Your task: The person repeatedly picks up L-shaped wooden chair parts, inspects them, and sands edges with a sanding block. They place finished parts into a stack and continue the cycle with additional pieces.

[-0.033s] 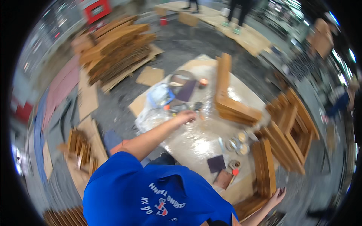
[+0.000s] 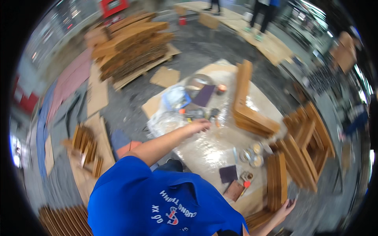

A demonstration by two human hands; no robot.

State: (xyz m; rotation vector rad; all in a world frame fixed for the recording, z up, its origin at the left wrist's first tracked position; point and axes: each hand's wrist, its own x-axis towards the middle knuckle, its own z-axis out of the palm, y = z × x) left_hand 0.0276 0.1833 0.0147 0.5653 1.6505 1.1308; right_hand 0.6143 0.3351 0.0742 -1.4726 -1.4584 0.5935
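Note:
My left hand (image 2: 201, 125) reaches out over a plastic-covered board (image 2: 208, 151), its slightly bent fingers apart and nothing visible in them. Just beyond it lie small dark tools (image 2: 195, 114) and a dark purple abrasive sheet (image 2: 204, 95). At the lower right my right hand (image 2: 289, 208) is beside a stack of angled wooden pieces (image 2: 277, 181). Its fingers are curled around something small and dark, too blurred to name. Another angled wooden stack (image 2: 252, 112) sits at the board's far right.
Jars (image 2: 256, 160), a dark square sheet (image 2: 228, 174) and a brown block (image 2: 234, 189) lie on the board. Wooden frames (image 2: 305, 149) stand on the right. Thick timber (image 2: 130, 43) is piled far left, slats (image 2: 84, 145) nearer. A person (image 2: 262, 17) stands at the back.
The view has swung, so most of the scene sits farther right. My left hand has drawn back slightly from the small tools. My right hand stays beside the wooden stack.

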